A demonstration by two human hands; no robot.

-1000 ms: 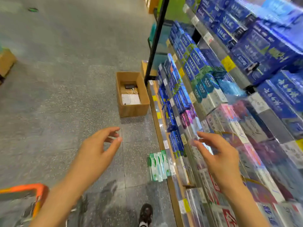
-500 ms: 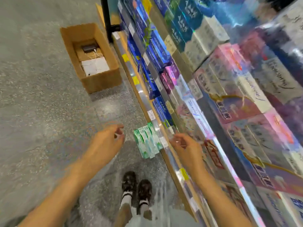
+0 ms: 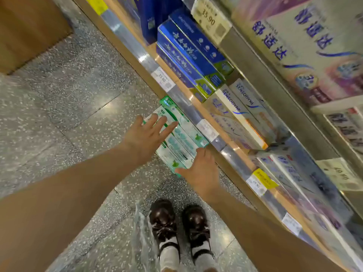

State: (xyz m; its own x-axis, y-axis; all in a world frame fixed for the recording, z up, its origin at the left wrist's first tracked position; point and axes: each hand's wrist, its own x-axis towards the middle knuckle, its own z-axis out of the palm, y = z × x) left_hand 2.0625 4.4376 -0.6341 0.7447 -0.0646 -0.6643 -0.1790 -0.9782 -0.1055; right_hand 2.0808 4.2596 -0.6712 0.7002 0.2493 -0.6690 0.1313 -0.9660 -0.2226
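Note:
Several green-and-white toothpaste boxes (image 3: pixel 183 137) lie side by side on the grey floor against the foot of the shelf. My left hand (image 3: pixel 146 137) hovers over their far end with fingers spread and straight. At their near end my right hand (image 3: pixel 200 169) has its thumb stretched toward the outer box; whether either hand touches the boxes I cannot tell. Both hands hold nothing.
A store shelf (image 3: pixel 198 114) runs diagonally on the right, packed with blue toothpaste boxes (image 3: pixel 188 52) and white Sensodyne boxes (image 3: pixel 237 112), with price tags on its rail. A cardboard box (image 3: pixel 25 26) stands top left. My two dark shoes (image 3: pixel 178 222) stand on the floor below.
The view has tilted down and closed in on the floor boxes. Both hands have dropped from shelf height to the green boxes, and the left fingers have spread.

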